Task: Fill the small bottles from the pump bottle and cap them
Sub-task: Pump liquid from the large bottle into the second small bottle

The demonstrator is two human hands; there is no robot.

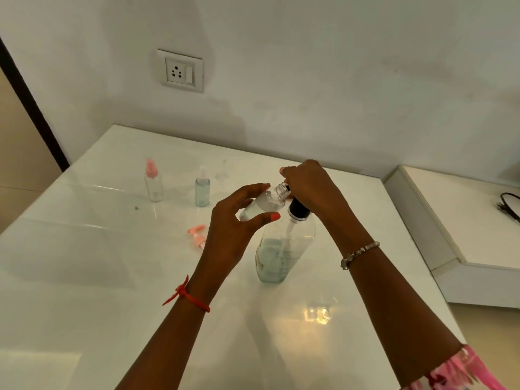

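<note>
My left hand point(236, 220) holds a small clear bottle point(263, 205) tilted, its open threaded neck up against the nozzle of the pump bottle point(284, 249). The pump bottle is large and clear, with a black collar and pale blue liquid low inside, and stands on the white table point(84, 263). My right hand point(309, 184) lies over the pump head, fingers curled down on it. A pink spray cap point(197, 235) lies loose on the table left of my left hand. Further back stand an empty small bottle with a pink cap point(153, 181) and a filled one with a clear cap point(202, 190).
A faint clear cap point(221, 175) rests near the table's back edge. A wall socket point(181, 71) is above the table. To the right sits a lower white ledge point(450, 220) with a black cable point(509, 205).
</note>
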